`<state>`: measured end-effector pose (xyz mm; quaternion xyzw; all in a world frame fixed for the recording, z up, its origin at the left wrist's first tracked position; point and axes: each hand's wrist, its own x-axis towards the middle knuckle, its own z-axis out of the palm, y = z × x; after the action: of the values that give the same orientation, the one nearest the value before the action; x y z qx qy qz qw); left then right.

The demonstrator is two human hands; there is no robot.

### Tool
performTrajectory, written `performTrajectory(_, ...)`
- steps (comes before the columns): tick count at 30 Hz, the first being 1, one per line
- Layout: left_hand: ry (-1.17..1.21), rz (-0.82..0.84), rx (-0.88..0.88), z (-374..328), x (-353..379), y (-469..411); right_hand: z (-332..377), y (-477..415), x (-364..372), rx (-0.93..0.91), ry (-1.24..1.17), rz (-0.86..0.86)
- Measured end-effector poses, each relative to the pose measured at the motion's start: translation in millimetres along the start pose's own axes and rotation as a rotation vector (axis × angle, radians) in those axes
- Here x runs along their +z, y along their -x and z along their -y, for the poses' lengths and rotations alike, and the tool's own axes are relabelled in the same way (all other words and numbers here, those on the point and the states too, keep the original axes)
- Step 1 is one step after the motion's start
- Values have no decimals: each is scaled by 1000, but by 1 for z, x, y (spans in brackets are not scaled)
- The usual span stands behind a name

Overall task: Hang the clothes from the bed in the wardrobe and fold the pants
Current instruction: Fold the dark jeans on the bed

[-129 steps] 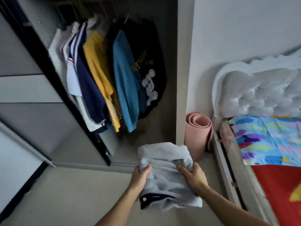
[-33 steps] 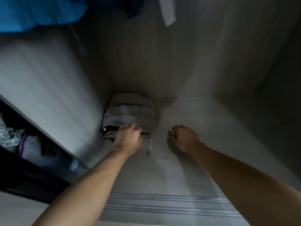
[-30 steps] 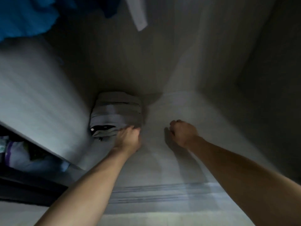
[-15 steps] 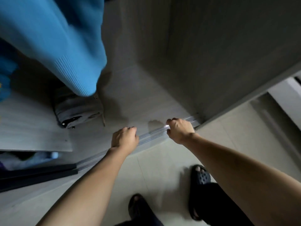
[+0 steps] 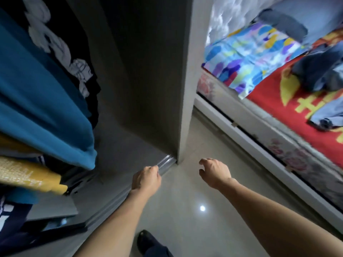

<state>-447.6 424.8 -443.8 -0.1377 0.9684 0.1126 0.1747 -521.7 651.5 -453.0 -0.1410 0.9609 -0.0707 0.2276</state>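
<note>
The open wardrobe (image 5: 182,89) fills the left half of the view, with a blue sweater (image 5: 44,110), a black printed top (image 5: 61,36) and a yellow garment (image 5: 27,173) hanging in it. My left hand (image 5: 146,179) hovers over the sliding-door track (image 5: 166,162), fingers loosely curled, holding nothing. My right hand (image 5: 213,173) hangs above the floor with relaxed fingers, empty. On the bed (image 5: 278,112) at the right lie a dark blue-grey garment (image 5: 319,71) and a light blue one (image 5: 328,115). The folded grey pants are hidden behind the hanging clothes.
A multicoloured sheet (image 5: 250,52) and a dark grey pillow (image 5: 282,23) lie at the head of the bed. The white bed frame (image 5: 250,145) runs along the right. Glossy tiled floor (image 5: 185,210) lies between wardrobe and bed, with my dark slipper (image 5: 146,242) at the bottom.
The folded grey pants were set in the wardrobe's back left corner. Both hands drew back out over the track, and my view rose and swung right toward the bed.
</note>
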Motion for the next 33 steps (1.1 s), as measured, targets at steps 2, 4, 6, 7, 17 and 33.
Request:
performTrajectory(2,20,-27,10,-51,-20,11,-41,24,-33,34,-25,-15)
performTrajectory(4,16,-59,28,-104,-38,21,-85,47,-64,50,-45,-50)
performTrajectory(6,11,-69,48,-159,-52,32,-132,73,-93,72,-45,-84)
performTrajectory(7,9,-70,63,-186,-58,37,-156,85,-107,84,-38,-102)
performTrajectory(17,-35,-128,253,-387,-132,45,-334,151,-218,329,-173,-240)
performTrajectory(33,-59,1,534,-565,-185,-169,-492,22,-319,650,-281,-270)
